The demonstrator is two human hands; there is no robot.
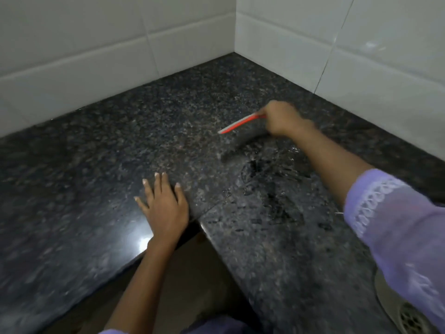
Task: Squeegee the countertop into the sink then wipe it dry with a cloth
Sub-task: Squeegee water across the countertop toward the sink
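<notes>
The head camera looks down on a dark speckled stone desk (101, 165) that turns an inner corner under white tiled walls (96, 44). A sink (395, 307) shows only as a pale curve with a drain grate at the lower right edge, near the person's body and on the right-hand run of the desk. Between that corner and the sink lies a patch of water (269, 179), with streaks and beads glinting on the stone.

The step in hand appears to be the squeegee pass. To do it well, the blade should lie flat against the stone with steady pressure and be drawn in overlapping strokes from the wall side toward the sink, so the water is pushed ahead rather than spread sideways.

The right hand (281, 119) is closed around the grip of the red squeegee (240, 123), whose blade edge points left, low over the stone just beyond the wet patch; blur hides whether it touches. The left hand (163, 203) holds nothing, its fingers (159, 186) spread wide and pressed flat on the desk near the front edge, apparently bracing. No cloth is visible.
</notes>
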